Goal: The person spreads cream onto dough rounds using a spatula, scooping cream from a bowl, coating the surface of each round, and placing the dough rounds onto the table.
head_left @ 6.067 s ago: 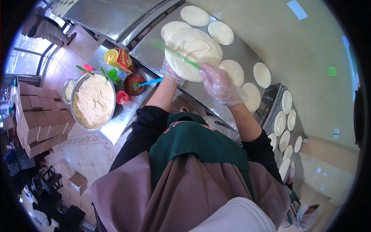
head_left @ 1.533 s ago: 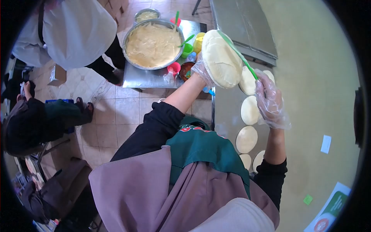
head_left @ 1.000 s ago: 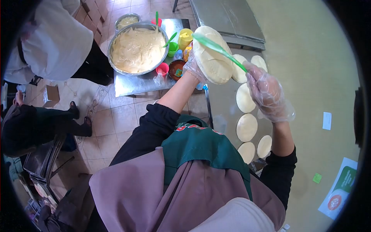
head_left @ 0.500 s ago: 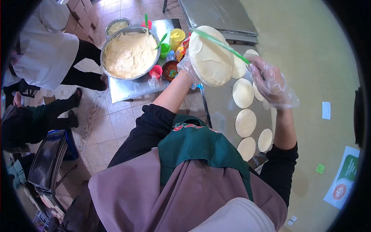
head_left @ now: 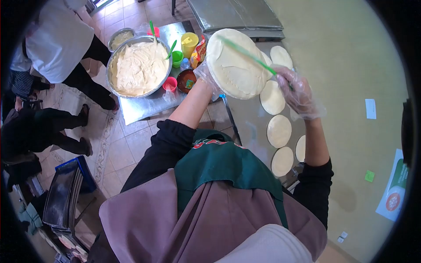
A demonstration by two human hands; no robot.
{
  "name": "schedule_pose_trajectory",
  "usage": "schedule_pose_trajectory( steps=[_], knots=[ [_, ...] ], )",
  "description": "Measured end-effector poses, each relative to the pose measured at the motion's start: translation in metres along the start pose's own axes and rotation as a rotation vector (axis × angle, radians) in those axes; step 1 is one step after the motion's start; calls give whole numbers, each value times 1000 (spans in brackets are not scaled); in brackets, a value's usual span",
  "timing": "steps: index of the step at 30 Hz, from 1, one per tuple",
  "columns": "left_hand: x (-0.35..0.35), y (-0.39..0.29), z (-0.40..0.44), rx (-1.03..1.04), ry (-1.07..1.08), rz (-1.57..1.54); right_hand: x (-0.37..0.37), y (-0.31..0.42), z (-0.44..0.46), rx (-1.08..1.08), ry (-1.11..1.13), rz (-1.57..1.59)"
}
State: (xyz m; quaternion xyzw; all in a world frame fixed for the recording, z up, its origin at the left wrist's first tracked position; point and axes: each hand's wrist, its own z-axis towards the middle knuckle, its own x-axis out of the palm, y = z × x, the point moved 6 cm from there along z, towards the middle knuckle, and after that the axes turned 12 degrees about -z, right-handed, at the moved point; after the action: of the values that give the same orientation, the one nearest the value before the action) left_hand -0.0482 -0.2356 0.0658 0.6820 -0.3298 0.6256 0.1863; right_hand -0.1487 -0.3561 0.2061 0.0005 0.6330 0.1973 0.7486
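My left hand [head_left: 208, 79], in a clear plastic glove, holds up a pale, flat dough round [head_left: 234, 72] from its left edge and underside; most of its fingers are hidden behind it. A pale cream-like layer with a faint ridge covers part of its face. My right hand [head_left: 296, 92], gloved too, is closed round the handle of a green spatula [head_left: 262, 62]. The spatula's blurred blade lies across the upper part of the round; whether it touches the surface I cannot tell. Beyond and below sit several similar rounds [head_left: 279, 131] on a metal tray [head_left: 251, 118].
At left, a big bowl of pale batter [head_left: 140, 65] stands on a metal table [head_left: 136, 109] beside a yellow jug [head_left: 188, 44], green cup [head_left: 177, 58], pink cup [head_left: 169, 83] and brown bowl [head_left: 186, 80]. Two people [head_left: 61, 39] stand further left. A wall [head_left: 342, 109] runs along the right.
The held round now faces the camera more fully, and the right hand with the spatula has shifted slightly left and down. The head view has turned a little; the white-clad person has changed position.
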Motion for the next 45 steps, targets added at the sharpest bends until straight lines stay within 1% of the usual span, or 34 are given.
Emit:
schedule_pose_trajectory(
  steps=[1,2,3,5,6,7,8,9,10,11,12,13,15,16,18,19,21,22,24,25,27,29,31,32,34,35,36,37,38,39,41,43,45],
  knots=[
    [-2,3,5,-40,46,-39,2,-4,1,46,-85,-1],
    [-2,3,7,-34,62,-18,2,-8,-1,88,-172,-2],
    [-5,3,10,-40,61,-17,7,-10,-5,95,-174,-2],
    [-18,6,20,-66,22,-55,24,-12,-14,118,-93,39],
    [-26,5,26,-74,21,-51,27,-11,-19,76,-134,56],
    [-24,5,31,-140,206,-178,25,-9,-23,83,-138,55],
    [-12,4,27,-208,389,-307,27,-3,-26,45,-79,105],
    [-10,4,27,-215,389,-305,29,2,-29,5,-22,155],
    [-17,-1,31,-77,263,-126,30,2,-32,11,-26,155],
    [-20,-9,32,62,139,53,29,6,-35,-74,-88,149],
    [-17,-7,36,-177,406,-388,26,11,-39,-159,-149,141],
    [-22,-6,40,-184,407,-387,24,13,-43,-154,-152,139],
    [-20,-17,38,82,200,-147,29,-7,-50,254,-16,297],
    [-21,-18,36,74,201,-147,29,-10,-51,260,-19,295],
    [-7,-18,27,-104,393,-440,23,-25,-57,376,-223,134],
    [-4,-15,26,-113,392,-440,26,-27,-58,385,-227,133],
    [-3,-22,24,115,91,-58,36,-37,-64,578,-168,26],
    [-10,-21,30,105,92,-53,41,-33,-65,588,-174,27],
    [-6,-11,41,-156,390,-474,52,-18,-60,559,-193,-29],
    [-9,-8,47,-162,387,-474,59,-13,-61,566,-193,-29],
    [-22,-11,57,59,153,-174,66,5,-62,425,-297,106],
    [-22,-10,60,35,189,-189,71,13,-66,427,-257,87],
    [-25,-8,63,13,226,-205,72,24,-66,270,-257,110],
    [-29,-8,66,-13,207,-202,70,22,-65,272,-258,110],
    [-39,-7,67,-50,183,-200,56,16,-62,276,-383,68],
    [-39,-2,64,-144,227,-316,47,11,-58,283,-386,66],
    [-30,2,58,-240,270,-432,41,-1,-54,423,-303,67],
    [-25,7,52,-249,267,-430,41,-14,-54,564,-218,70],
    [-11,8,42,-154,174,-216,42,-23,-52,573,-222,70],
    [-6,7,38,-59,83,-2,43,-30,-50,540,-236,9],
    [-7,11,45,-81,103,-11,50,-30,-52,512,-250,-52],
    [-13,14,58,-105,139,-36,54,-13,-54,318,-352,-9],
    [-17,16,69,-130,174,-61,59,-5,-60,286,-311,20]
  ],
)
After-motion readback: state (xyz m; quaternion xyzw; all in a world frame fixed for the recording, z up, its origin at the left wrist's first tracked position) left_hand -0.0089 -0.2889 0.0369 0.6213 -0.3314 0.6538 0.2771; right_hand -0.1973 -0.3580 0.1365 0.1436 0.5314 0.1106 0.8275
